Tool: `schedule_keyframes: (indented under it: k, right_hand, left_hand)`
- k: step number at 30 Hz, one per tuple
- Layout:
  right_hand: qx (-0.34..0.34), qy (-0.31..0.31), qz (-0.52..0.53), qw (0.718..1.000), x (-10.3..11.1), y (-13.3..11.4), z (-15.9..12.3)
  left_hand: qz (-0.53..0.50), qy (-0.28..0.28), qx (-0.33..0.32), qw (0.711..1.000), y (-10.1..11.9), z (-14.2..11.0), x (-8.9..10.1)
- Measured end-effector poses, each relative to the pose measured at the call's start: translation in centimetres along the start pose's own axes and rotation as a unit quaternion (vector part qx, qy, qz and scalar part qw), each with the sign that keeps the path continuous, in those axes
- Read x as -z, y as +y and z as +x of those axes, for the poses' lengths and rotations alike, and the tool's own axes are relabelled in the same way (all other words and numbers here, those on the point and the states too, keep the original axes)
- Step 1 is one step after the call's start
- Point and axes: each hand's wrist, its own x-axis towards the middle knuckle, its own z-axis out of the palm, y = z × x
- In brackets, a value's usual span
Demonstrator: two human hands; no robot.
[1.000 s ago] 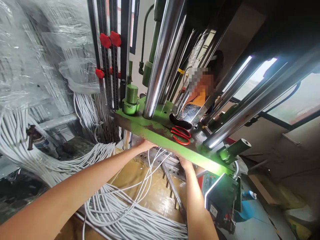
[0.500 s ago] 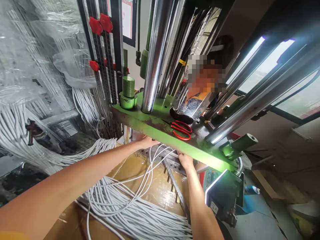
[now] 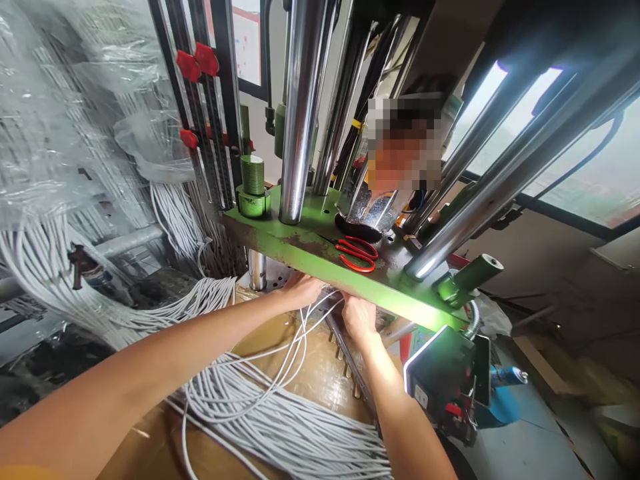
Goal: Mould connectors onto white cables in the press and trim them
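Both my hands reach in under the front edge of a green machine plate [image 3: 320,267]. My left hand [image 3: 304,291] is beside the ends of a few white cables [image 3: 304,333], and its fingers are mostly hidden by the plate. To the right of those cables is my right hand [image 3: 359,315], its knuckles bent and fingertips out of sight below the edge. Whether either hand grips a cable cannot be made out. From there the cables run down to a large bundle of white cables [image 3: 280,427] on a brown covered surface [image 3: 320,373].
Red-handled scissors [image 3: 358,253] lie on the plate near a clear curved object [image 3: 373,213]. Steel columns [image 3: 300,120] rise from it. Another person stands behind. A dark box [image 3: 445,373] sits at the right, with a spray can [image 3: 510,377] beyond. Wrapped cables hang at left.
My hands have come closer together under the plate, the left moving right and the right moving slightly left. The view has shifted a little.
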Motion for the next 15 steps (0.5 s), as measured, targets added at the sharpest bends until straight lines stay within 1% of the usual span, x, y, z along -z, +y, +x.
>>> schedule_keyframes:
  k: [4,6,8,12,14,15]
  right_hand:
    - [0.01,-0.001,-0.012,1.0,-0.3,-1.3,1.0]
    - [0.006,0.004,-0.013,1.0,-0.3,-1.3,1.0]
    - [-0.011,0.012,-0.011,1.0,-0.3,-0.9,0.7]
    - [-0.079,0.019,-0.001,0.997,-0.1,0.3,-0.6]
    - [-0.098,0.017,0.014,0.995,0.2,0.5,-1.3]
    - [-0.103,0.017,0.026,0.994,0.5,0.5,-1.8]
  left_hand:
    - [0.054,0.012,0.013,0.998,-1.0,-0.4,1.1]
    - [0.068,0.006,0.006,0.998,-1.2,-0.8,1.4]
    - [0.075,-0.005,-0.001,0.997,-1.2,-0.9,1.6]
    - [0.074,-0.03,0.002,0.997,-0.4,-0.1,2.0]
    - [0.068,-0.037,0.007,0.997,0.4,0.2,2.6]
    - [0.062,-0.038,0.008,0.997,1.0,-0.1,3.0]
